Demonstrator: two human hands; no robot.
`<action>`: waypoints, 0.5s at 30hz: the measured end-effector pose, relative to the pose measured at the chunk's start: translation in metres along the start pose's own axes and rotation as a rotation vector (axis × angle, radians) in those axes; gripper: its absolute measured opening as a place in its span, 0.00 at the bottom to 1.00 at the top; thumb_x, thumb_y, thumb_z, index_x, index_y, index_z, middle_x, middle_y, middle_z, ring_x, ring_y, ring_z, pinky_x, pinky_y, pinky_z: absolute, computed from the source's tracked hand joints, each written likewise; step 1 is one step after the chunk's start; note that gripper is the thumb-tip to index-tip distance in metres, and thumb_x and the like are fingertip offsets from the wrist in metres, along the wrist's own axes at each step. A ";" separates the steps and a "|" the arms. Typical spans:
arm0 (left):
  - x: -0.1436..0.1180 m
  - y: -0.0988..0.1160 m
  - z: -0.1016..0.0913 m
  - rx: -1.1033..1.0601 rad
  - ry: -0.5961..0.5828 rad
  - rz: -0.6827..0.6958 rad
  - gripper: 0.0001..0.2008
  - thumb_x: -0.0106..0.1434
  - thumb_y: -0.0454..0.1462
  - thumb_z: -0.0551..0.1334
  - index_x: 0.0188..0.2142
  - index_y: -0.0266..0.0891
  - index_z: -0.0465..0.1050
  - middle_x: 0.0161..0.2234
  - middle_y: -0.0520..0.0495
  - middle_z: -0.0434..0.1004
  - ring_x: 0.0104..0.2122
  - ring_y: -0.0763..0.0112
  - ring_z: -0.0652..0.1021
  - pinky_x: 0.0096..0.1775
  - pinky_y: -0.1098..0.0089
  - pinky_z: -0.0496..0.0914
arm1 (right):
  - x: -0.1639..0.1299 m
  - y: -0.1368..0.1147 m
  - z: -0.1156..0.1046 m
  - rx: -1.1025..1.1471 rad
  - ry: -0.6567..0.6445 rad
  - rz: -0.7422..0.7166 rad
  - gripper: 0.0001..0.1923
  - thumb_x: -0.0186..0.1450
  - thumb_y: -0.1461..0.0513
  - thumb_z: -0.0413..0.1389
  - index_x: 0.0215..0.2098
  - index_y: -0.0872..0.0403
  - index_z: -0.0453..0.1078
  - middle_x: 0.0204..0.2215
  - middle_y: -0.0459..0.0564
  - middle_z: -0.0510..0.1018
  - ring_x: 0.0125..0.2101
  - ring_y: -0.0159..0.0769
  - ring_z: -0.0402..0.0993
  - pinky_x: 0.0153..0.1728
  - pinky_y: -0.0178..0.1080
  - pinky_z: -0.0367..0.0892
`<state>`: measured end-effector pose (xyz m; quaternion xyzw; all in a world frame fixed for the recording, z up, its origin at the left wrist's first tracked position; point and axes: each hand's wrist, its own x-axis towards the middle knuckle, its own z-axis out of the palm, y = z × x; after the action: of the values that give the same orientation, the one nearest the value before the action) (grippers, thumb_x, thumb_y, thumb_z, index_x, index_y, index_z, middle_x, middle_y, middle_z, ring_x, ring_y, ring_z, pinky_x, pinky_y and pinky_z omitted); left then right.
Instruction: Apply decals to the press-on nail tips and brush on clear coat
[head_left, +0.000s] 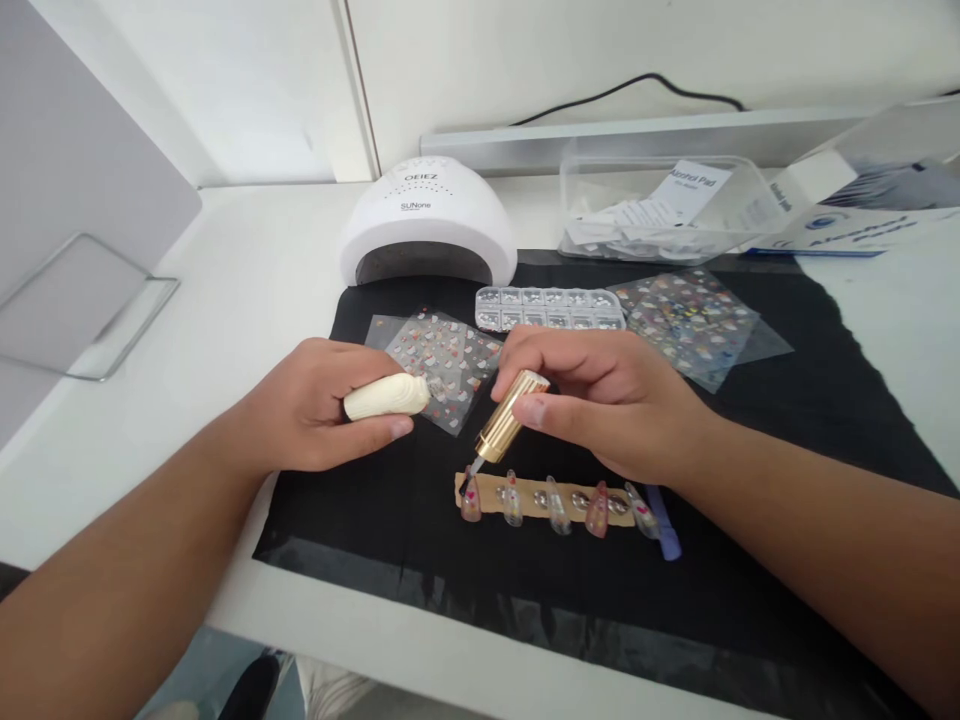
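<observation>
My left hand [322, 405] is closed around a cream nail polish bottle [386, 397], tilted on its side with its uncapped neck to the right. Between the fingers of my right hand [600, 395] is a gold-capped polish brush [512, 415], slanting down to the left. Its dark tip meets the leftmost false nail [470, 498]. Several decorated false nails stand along a tan strip [495, 492] with round metal pieces on it. A purple stick [665, 525] lies at the strip's right end, partly under the last nail.
A white nail lamp [431, 215] stands behind the black mat [360, 520]. Sticker sheets [450, 350] and a clear compartment case [551, 308] lie beyond my hands. At the back right are a clear tub [600, 235] of alcohol pads and an open box [840, 230].
</observation>
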<state>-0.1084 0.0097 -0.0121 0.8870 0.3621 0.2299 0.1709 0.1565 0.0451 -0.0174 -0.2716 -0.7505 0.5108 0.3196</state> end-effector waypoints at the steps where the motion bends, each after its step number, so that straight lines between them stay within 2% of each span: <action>1: 0.000 0.000 0.000 -0.002 0.005 -0.003 0.09 0.67 0.38 0.61 0.30 0.38 0.68 0.21 0.56 0.65 0.21 0.78 0.65 0.24 0.76 0.59 | 0.000 0.000 0.000 0.014 0.008 0.008 0.07 0.63 0.60 0.61 0.27 0.50 0.76 0.25 0.46 0.76 0.26 0.34 0.72 0.29 0.41 0.65; 6: -0.003 0.000 0.000 -0.016 0.022 0.001 0.07 0.67 0.38 0.61 0.32 0.39 0.69 0.22 0.57 0.65 0.21 0.78 0.65 0.25 0.75 0.59 | -0.003 -0.002 0.001 0.087 -0.001 0.008 0.06 0.63 0.61 0.61 0.27 0.49 0.76 0.24 0.44 0.75 0.24 0.31 0.69 0.28 0.40 0.64; 10: -0.003 0.001 -0.001 -0.011 0.016 -0.003 0.07 0.67 0.37 0.61 0.32 0.38 0.69 0.22 0.57 0.65 0.21 0.78 0.65 0.25 0.75 0.59 | -0.002 -0.003 0.001 0.047 -0.044 0.000 0.05 0.62 0.63 0.61 0.28 0.50 0.76 0.24 0.44 0.75 0.26 0.32 0.71 0.29 0.40 0.65; 15: -0.002 0.000 0.000 -0.019 0.013 -0.012 0.07 0.68 0.37 0.61 0.32 0.38 0.69 0.22 0.57 0.65 0.21 0.78 0.65 0.25 0.76 0.59 | 0.001 -0.001 0.001 0.023 -0.007 0.044 0.07 0.62 0.60 0.61 0.27 0.51 0.75 0.25 0.45 0.76 0.26 0.33 0.71 0.28 0.40 0.64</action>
<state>-0.1095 0.0080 -0.0128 0.8817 0.3662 0.2381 0.1782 0.1546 0.0452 -0.0165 -0.2825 -0.7396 0.5271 0.3088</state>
